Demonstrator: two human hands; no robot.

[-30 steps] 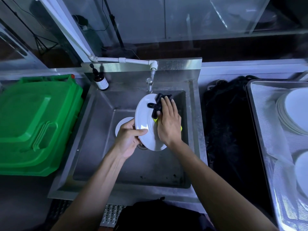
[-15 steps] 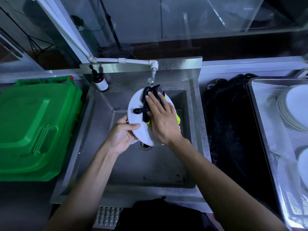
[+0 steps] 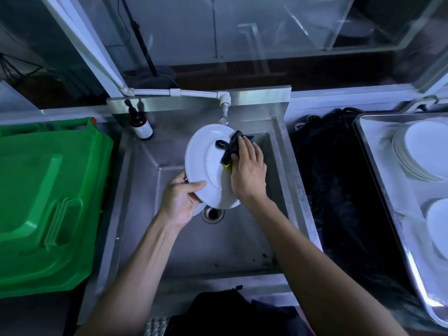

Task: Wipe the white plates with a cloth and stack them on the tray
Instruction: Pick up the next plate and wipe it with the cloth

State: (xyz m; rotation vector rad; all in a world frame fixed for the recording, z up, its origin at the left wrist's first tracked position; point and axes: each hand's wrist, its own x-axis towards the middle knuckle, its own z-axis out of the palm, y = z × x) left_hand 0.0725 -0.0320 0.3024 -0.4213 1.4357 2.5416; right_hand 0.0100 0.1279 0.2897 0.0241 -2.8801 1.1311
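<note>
Over the steel sink [image 3: 242, 238] I hold a white plate [image 3: 203, 163] tilted on edge. My left hand [image 3: 180, 202] grips its lower left rim, thumb on the face. My right hand [image 3: 247, 170] presses a dark cloth [image 3: 229, 147] with a yellow-green part against the plate's upper right, fingers laid fairly flat. The edge of a second white plate [image 3: 197, 211] shows in the sink under my left hand. A steel tray [image 3: 363, 134] at the right holds a stack of white plates [image 3: 429, 151] and another white plate [image 3: 438, 229] nearer me.
A tap [image 3: 224, 110] hangs just above the plate's top edge. The drain [image 3: 212, 213] lies below the plate. A brown bottle [image 3: 141, 126] stands at the sink's back left corner. A green bin lid [image 3: 48, 202] fills the left; dark fabric [image 3: 339, 180] lies between sink and tray.
My right hand slid the cloth across the plate face, first to the upper left, then back to the upper right edge. The plate's tilt shifted slightly in my left hand.
</note>
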